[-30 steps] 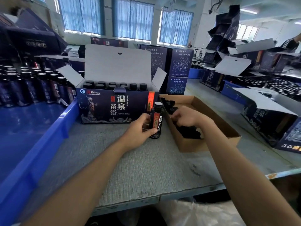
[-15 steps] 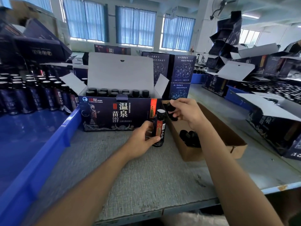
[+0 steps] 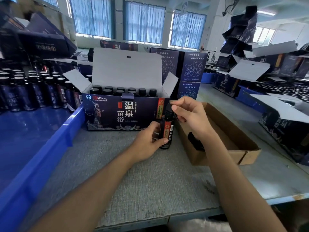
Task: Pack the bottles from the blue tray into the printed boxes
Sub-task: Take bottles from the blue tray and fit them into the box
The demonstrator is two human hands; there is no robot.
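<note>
A dark bottle (image 3: 167, 131) with a red label stands upright on the grey table, in front of the right end of the printed box (image 3: 117, 113). My left hand (image 3: 147, 143) grips its lower body. My right hand (image 3: 189, 114) pinches a black cap (image 3: 168, 108) right at the bottle's neck. The printed box stands open with its lid up and holds several capped bottles (image 3: 120, 91). At the left, the blue tray (image 3: 50, 144) carries several more dark bottles (image 3: 30, 91) along its far side.
A low brown cardboard tray (image 3: 234, 143) with black caps inside sits just right of my right hand. Closed printed boxes (image 3: 192, 69) stand behind the open one. More open boxes (image 3: 284, 121) and bottles crowd the right side. The table's front edge (image 3: 167, 216) is near.
My right hand took a black cap out of the brown tray and brought it left onto the bottle's neck. My left hand kept its hold on the bottle.
</note>
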